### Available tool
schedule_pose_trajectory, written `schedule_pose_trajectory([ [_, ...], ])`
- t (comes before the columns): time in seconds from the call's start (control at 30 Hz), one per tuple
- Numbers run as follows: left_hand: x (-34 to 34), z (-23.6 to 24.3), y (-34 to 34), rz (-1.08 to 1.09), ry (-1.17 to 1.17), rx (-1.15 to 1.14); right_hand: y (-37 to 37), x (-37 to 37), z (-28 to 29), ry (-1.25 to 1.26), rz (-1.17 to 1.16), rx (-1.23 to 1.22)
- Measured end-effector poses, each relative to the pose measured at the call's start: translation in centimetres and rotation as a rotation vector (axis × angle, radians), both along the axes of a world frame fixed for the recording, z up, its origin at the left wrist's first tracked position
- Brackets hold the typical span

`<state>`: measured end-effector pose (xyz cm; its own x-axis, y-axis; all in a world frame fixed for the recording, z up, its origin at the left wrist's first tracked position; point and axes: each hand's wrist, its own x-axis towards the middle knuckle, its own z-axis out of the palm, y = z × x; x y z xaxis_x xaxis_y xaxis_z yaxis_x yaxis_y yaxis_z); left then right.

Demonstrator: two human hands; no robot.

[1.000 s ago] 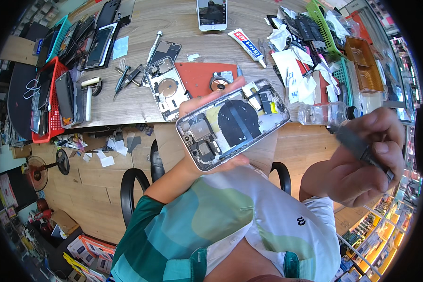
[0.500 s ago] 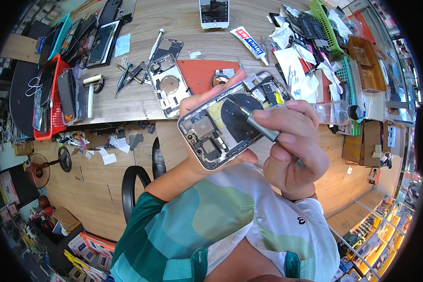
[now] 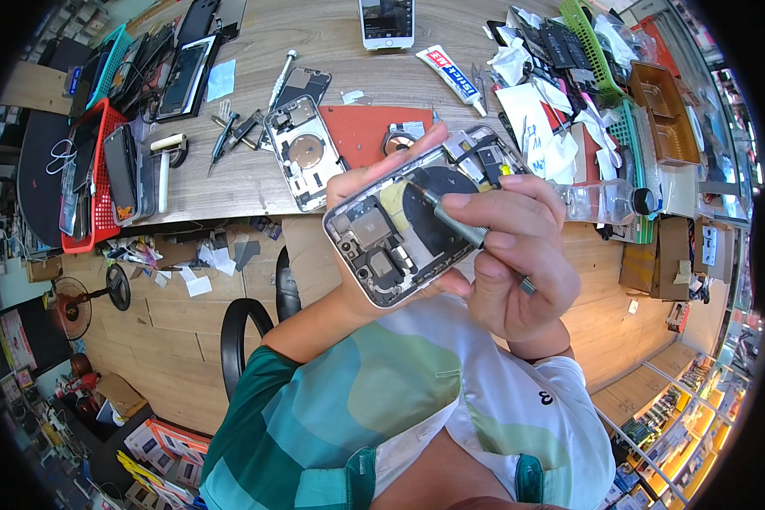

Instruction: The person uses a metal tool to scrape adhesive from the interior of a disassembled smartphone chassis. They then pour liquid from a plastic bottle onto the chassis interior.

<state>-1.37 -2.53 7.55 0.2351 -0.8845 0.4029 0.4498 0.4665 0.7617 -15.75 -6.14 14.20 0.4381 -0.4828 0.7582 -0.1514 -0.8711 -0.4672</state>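
Observation:
An opened phone body point(image 3: 370, 231), its back cover off and inner parts bare, lies tilted in my left hand point(image 3: 353, 180), which is closed around its edges. A round black pad shows in its middle, beside a yellowish patch. Between the thumb and fingers of my right hand point(image 3: 527, 255) is a slim screwdriver point(image 3: 461, 226) with a ribbed grey handle. Its tip points at the upper part of the black pad; whether it touches cannot be told. Behind my left fingers, a second opened phone housing point(image 3: 307, 153) rests on the table.
A red mat point(image 3: 357, 132) holds a round coil. Farther back are a glue tube point(image 3: 452, 78) and a propped phone point(image 3: 388, 24). Tools, including a white-handled hammer point(image 3: 164, 183), lie left near a red basket point(image 3: 102, 195). Papers, a clear bottle point(image 3: 599, 202) and a brown tray point(image 3: 663, 115) crowd the right.
My right hand and the screwdriver have shifted slightly up and left over the phone body. The phone in my left hand has barely moved.

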Motion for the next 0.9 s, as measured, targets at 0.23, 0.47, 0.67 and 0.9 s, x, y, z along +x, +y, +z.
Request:
schedule_pose_trajectory([
  [0.23,0.1,0.5,0.1,-0.014,0.004,0.049,-0.1,0.1,-0.2,0.028,-0.014,-0.061],
  [0.47,-0.3,1.2,0.6,-0.045,0.151,0.172,0.0,0.9,-0.5,0.062,-0.191,-0.296],
  [0.67,-0.4,0.0,0.1,-0.023,0.142,0.053,0.6,0.6,0.3,0.216,-0.326,-0.442],
  [0.9,-0.4,-0.7,0.0,0.028,0.127,0.051,0.1,0.5,0.3,0.278,-0.223,-0.337],
])
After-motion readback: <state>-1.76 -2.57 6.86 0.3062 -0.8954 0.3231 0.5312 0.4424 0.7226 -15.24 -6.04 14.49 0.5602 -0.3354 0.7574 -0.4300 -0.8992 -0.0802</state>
